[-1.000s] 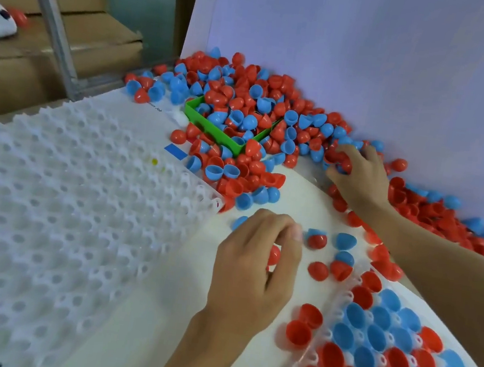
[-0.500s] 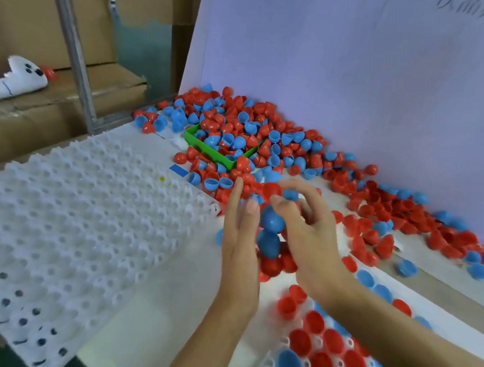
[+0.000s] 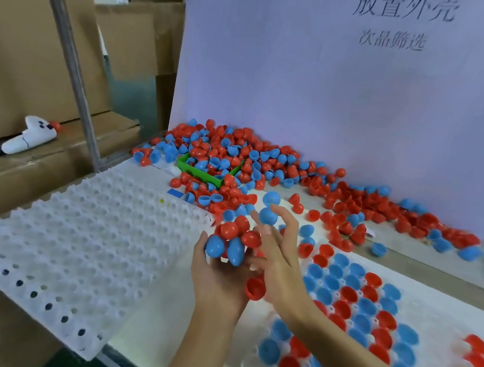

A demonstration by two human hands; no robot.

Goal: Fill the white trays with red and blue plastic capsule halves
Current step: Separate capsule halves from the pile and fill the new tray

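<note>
At the far left, beyond the tabletop [image 3: 159,318], a white toy-like object [image 3: 30,135] lies on a cardboard box [image 3: 41,160] beside a slanted metal pole [image 3: 71,58]. Nearer, an empty white tray [image 3: 71,242] of rows of sockets covers the left side of the tabletop. Behind its far corner, a green bin [image 3: 202,173] sits half buried in a loose pile of capsule halves [image 3: 252,160], red and blue, heaped against a pale wall board [image 3: 321,86] with printed characters. In the middle, raised above the tabletop, the left hand [image 3: 217,283] is cupped palm-up and holds a cluster of capsule halves [image 3: 231,239], two blue ones in front and several red ones behind. The right hand [image 3: 276,265] lies just beside it, fingers spread and relaxed, touching the cluster; a blue half [image 3: 268,215] sits at its fingertips and a red half [image 3: 256,289] lies against its palm, though whether it grips them is unclear. To the right, below that forearm, a second white tray [image 3: 431,313] is partly filled with red and blue halves seated open side up, and more loose halves lie scattered along the wall beyond it.
</note>
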